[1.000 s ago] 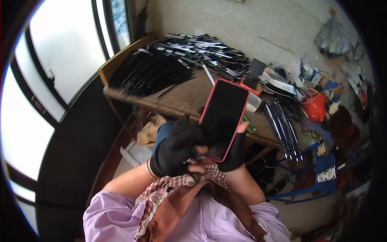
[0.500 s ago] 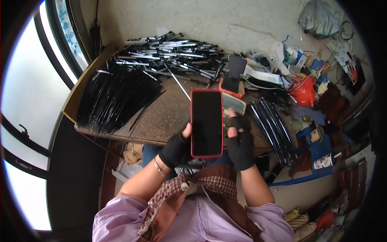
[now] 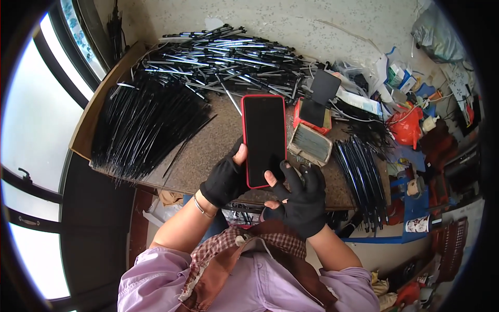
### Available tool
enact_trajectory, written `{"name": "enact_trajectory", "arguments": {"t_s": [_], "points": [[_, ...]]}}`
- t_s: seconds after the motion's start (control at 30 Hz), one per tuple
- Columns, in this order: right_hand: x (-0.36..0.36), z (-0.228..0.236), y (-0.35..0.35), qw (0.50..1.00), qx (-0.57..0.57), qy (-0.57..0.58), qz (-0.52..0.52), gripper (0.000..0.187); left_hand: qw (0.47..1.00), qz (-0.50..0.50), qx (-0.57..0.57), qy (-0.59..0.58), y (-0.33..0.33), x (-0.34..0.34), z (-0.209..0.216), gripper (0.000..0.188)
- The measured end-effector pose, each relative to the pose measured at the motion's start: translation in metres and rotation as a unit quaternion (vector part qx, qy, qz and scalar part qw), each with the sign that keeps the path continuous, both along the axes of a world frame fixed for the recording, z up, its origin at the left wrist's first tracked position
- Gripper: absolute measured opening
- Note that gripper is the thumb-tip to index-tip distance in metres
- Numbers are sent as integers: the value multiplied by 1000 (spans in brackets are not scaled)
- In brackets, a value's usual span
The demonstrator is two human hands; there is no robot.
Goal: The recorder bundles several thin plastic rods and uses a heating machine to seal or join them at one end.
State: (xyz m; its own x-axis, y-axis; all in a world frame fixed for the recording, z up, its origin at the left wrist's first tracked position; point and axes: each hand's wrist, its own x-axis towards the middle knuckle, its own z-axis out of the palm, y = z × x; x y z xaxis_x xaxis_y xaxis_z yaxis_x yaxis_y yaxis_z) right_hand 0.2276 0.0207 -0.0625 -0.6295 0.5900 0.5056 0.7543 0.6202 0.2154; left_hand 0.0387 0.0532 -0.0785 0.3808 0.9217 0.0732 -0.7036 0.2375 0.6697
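A smartphone (image 3: 264,138) in a red case, its screen dark, is held upright in front of me over the bench. My left hand (image 3: 227,177), in a black fingerless glove, grips its left edge with the thumb on the front; the other fingers are hidden behind it. My right hand (image 3: 299,197), gloved the same way, is by the phone's lower right corner. Its fingers are spread and hold nothing, and one fingertip is over or close to the screen; whether it touches I cannot tell.
Thin black rods (image 3: 140,130) lie fanned on the bench (image 3: 208,140) at left. Silver-and-black tubes (image 3: 223,62) are heaped behind. A box of thin metal pieces (image 3: 310,144), a red box (image 3: 317,117), a black rod bundle (image 3: 361,179) and a red bag (image 3: 405,125) are at right.
My right hand has come off the phone's right side and turned over, fingers spread by its lower corner. The phone stays in my left hand; the whole view has shifted slightly.
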Motion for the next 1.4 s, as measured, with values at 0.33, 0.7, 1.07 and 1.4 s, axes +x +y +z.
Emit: {"name": "enact_trajectory", "arguments": {"t_s": [0.33,0.7,1.07,1.4], "points": [[-13,-1,29,975,-133,179,19,70,998,-38,11,-54,21,1,-4,61],[-2,-28,131,849,-182,490,-73,71,929,81,205,298,42,-22,-10,59],[23,-48,228,805,-84,512,-287,59,214,343,177,897,51,-116,-88,57],[66,-14,221,923,74,337,-169,74,307,355,111,876,40,-132,-84,57]]}}
